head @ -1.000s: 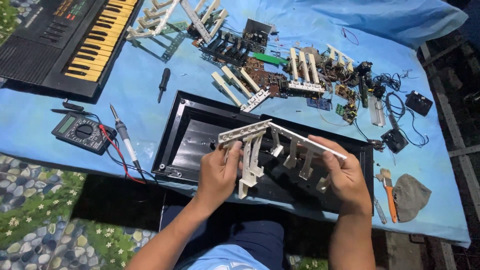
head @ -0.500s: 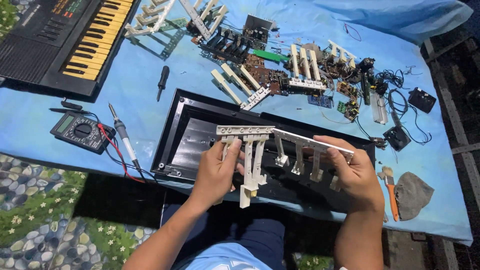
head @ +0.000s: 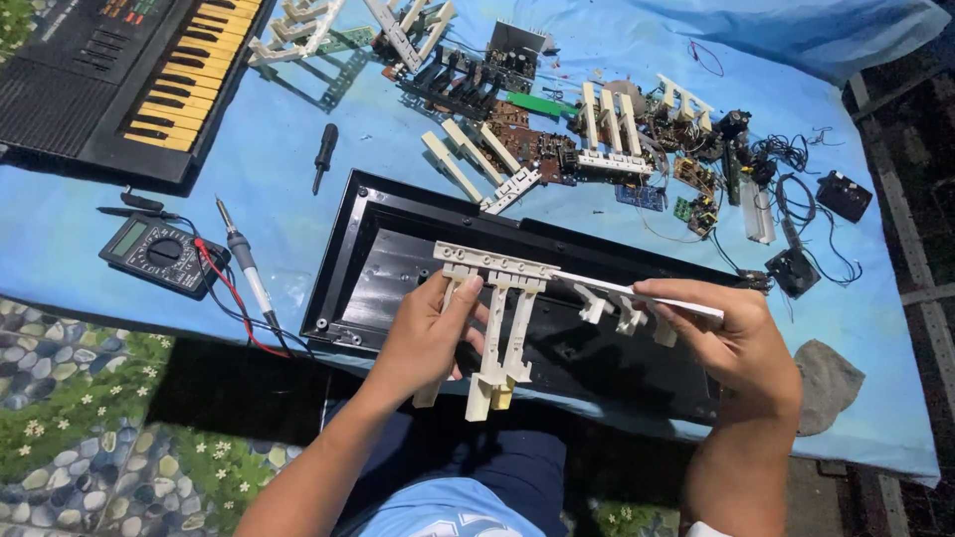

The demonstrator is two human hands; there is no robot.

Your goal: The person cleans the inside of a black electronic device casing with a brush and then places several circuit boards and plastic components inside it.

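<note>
1. Both hands hold one strip of white piano keys [head: 517, 298] above an open black keyboard case [head: 398, 249] that lies on a blue cloth [head: 269, 169].
2. Closed on the strip's left part, the left hand [head: 428, 333] has its fingers wrapped around the long keys that hang down toward the person's lap.
3. Pinching the strip's thin right end, the right hand [head: 736, 343] has its thumb on top and its fingers curled underneath.
4. Held roughly level, the strip is clear of the case, with a few short stubs hanging near its right half.
5. Left of the case lie a multimeter [head: 159, 254] with red and black leads and, just beside it, a soldering iron [head: 244, 268].
6. Farther up the cloth lies a black screwdriver [head: 323, 154], and a whole keyboard [head: 129, 75] with yellowish keys sits at the top left corner.
7. Beyond the case are loose white keys [head: 468, 164], circuit boards [head: 537, 149] and tangled wires [head: 786, 159].
8. A grey rag [head: 831, 383] lies right of the right hand.
</note>
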